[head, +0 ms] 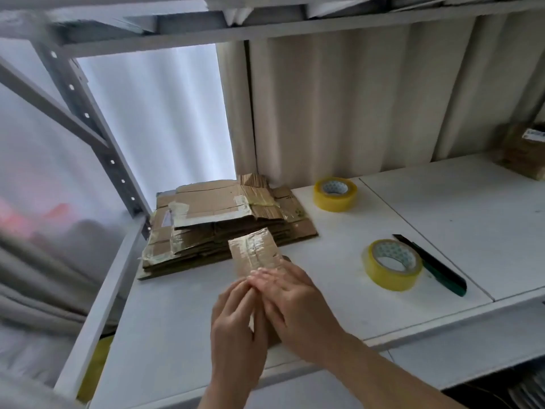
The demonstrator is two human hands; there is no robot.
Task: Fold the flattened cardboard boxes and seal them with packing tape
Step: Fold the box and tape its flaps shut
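Here, both hands meet over a small taped cardboard box [255, 255] on the white counter [182, 314]: the left hand [236, 317] grasps its near end with curled fingers, while the right hand [290, 299] presses straight fingers on top. Behind lies a stack of flattened boxes [221, 222], with two yellow tape rolls [392, 264] to the right.

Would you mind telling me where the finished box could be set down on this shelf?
Free: the right-hand panel, between the knife and the far parcel, and the near-left surface below the flattened stack. Crowded: around both tape rolls and beside the small box.
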